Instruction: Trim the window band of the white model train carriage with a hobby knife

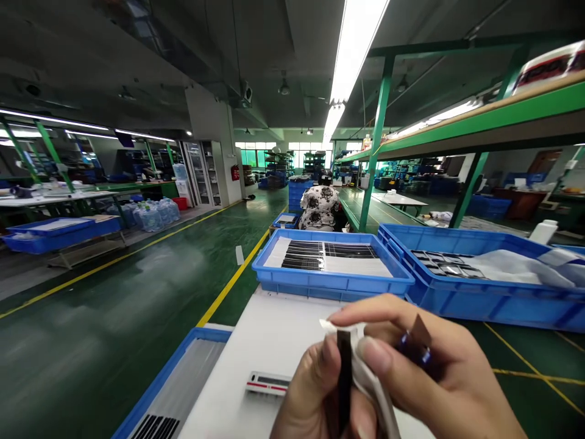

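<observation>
Near the bottom centre, my left hand (311,384) is closed around a narrow black strip (344,378) that stands nearly upright between thumb and fingers. My right hand (439,366) meets it from the right, its fingers pinching a white cloth (365,372) against the strip's upper end. Tucked in the right hand is a shiny dark blue object (419,352) with a pointed, flat tip; its kind is unclear. Below the hands, a small white case with a red stripe (267,383) lies on the white tabletop (242,353).
Ahead sits a blue tray (333,285) holding rows of black strips on white sheets. To its right is a blue crate (479,299) with black parts and white sheeting. Another blue tray (158,372) is at lower left. A person in a patterned top (319,207) is beyond.
</observation>
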Tool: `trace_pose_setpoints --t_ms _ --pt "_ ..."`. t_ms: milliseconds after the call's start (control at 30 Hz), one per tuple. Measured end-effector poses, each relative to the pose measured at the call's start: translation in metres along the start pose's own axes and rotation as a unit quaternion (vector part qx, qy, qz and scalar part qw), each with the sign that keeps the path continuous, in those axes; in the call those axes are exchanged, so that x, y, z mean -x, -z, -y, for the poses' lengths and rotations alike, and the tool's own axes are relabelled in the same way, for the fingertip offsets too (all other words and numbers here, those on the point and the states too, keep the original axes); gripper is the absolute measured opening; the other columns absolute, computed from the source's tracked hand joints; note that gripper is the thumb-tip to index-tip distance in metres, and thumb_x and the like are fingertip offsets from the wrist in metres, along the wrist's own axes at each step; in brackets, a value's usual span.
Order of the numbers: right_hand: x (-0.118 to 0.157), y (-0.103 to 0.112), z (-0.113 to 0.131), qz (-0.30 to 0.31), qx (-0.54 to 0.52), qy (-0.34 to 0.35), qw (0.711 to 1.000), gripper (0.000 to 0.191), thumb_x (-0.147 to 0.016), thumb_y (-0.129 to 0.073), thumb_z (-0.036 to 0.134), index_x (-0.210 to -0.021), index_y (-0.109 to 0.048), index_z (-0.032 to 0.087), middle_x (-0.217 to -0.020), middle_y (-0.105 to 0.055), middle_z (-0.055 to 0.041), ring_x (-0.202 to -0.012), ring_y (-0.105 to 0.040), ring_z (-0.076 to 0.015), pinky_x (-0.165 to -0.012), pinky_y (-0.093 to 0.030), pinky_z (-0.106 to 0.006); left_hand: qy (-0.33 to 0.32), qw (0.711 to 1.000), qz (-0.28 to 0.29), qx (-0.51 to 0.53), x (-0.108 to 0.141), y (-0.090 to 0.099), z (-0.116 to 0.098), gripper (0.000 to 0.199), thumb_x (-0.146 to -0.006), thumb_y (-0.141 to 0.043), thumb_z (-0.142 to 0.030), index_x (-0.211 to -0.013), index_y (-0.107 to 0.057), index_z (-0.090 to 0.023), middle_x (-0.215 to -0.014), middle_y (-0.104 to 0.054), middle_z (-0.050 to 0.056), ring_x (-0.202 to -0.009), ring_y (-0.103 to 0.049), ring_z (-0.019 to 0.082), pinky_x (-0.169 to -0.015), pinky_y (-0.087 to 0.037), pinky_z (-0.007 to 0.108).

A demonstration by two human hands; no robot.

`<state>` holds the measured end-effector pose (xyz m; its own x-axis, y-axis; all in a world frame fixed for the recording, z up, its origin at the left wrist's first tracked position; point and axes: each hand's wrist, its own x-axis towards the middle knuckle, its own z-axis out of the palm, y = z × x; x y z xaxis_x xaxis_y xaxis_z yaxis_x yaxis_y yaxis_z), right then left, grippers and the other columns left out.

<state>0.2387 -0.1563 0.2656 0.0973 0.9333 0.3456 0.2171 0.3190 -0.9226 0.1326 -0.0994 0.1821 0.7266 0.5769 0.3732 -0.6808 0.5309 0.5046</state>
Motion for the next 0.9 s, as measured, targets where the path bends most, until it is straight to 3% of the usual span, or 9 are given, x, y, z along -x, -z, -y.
trace_pose_setpoints --t_ms 67,100,233,400,567,767,900 --pt "-0.005 -0.001 -0.002 0.002 -0.015 0.022 1.000 0.035 -0.100 -0.069 0.056 -0.114 -0.079 0.026 -0.058 -0.055 0.0026 -0.051 -0.049 -0.0129 -0.048 -0.038 -0.023 0.049 0.992 0.086 0.075 -0.001 -0.004 -0.006 0.062 -0.099 -0.058 -0.063 -0.060 -0.071 -0.017 -0.028 -0.037 -0.005 -0.019 -0.023 0.006 -0.024 -0.023 0.016" --pt "-0.007 -0.001 -0.001 0.002 -0.011 0.050 0.999 0.030 -0.102 -0.068 0.050 -0.118 -0.077 0.027 -0.059 -0.052 0.0039 -0.051 -0.046 -0.0119 -0.047 -0.035 -0.022 0.053 0.990 0.065 0.110 -0.001 -0.007 -0.012 0.055 -0.105 -0.053 -0.052 -0.071 -0.077 -0.016 -0.029 -0.036 -0.008 -0.019 -0.019 0.005 -0.023 -0.018 0.014" --pt "-0.009 -0.001 0.005 -0.036 0.032 0.165 0.985 0.030 -0.103 -0.067 0.027 -0.132 -0.067 0.034 -0.059 -0.040 0.0082 -0.047 -0.036 -0.0116 -0.046 -0.031 -0.025 0.064 0.979 0.137 0.136 -0.003 -0.020 -0.033 0.051 -0.109 -0.051 -0.045 -0.087 -0.082 -0.011 -0.034 -0.047 -0.006 -0.018 -0.028 0.005 -0.021 -0.026 0.012" --pt "-0.004 -0.001 0.015 -0.066 0.087 0.199 0.974 0.026 -0.102 -0.067 0.025 -0.126 -0.069 0.034 -0.060 -0.044 0.0073 -0.045 -0.039 -0.0120 -0.043 -0.031 -0.027 0.050 0.986 0.119 0.110 -0.004 -0.035 -0.041 0.046 -0.106 -0.059 -0.042 -0.085 -0.082 -0.008 -0.035 -0.048 -0.007 -0.019 -0.034 0.003 -0.027 -0.036 0.009" --pt "0.002 0.002 0.017 -0.065 0.112 0.239 0.962 0.018 -0.103 -0.068 0.027 -0.117 -0.074 0.037 -0.073 -0.065 0.0026 -0.057 -0.061 -0.0144 -0.044 -0.040 -0.025 0.039 0.994 0.078 0.071 -0.002 -0.045 -0.044 0.043 -0.100 -0.069 -0.041 -0.074 -0.077 -0.008 -0.033 -0.047 -0.006 -0.019 -0.033 0.003 -0.028 -0.033 0.009" --pt "0.009 0.000 0.020 -0.127 0.170 0.281 0.936 0.027 -0.094 -0.073 0.016 -0.116 -0.077 0.032 -0.098 -0.074 -0.0007 -0.078 -0.073 -0.0173 -0.048 -0.049 -0.021 0.045 0.994 0.076 0.059 0.000 -0.046 -0.044 0.042 -0.099 -0.070 -0.041 -0.074 -0.077 -0.008 -0.034 -0.048 -0.006 -0.020 -0.033 0.003 -0.027 -0.032 0.010" --pt "0.014 0.004 0.019 -0.099 0.201 0.317 0.922 0.043 -0.088 -0.068 0.007 -0.124 -0.075 0.030 -0.099 -0.075 0.0030 -0.073 -0.069 -0.0111 -0.053 -0.051 -0.017 0.052 0.994 0.075 0.060 0.002 -0.045 -0.043 0.042 -0.099 -0.070 -0.041 -0.076 -0.081 -0.008 -0.035 -0.048 -0.006 -0.021 -0.033 0.002 -0.028 -0.034 0.010"
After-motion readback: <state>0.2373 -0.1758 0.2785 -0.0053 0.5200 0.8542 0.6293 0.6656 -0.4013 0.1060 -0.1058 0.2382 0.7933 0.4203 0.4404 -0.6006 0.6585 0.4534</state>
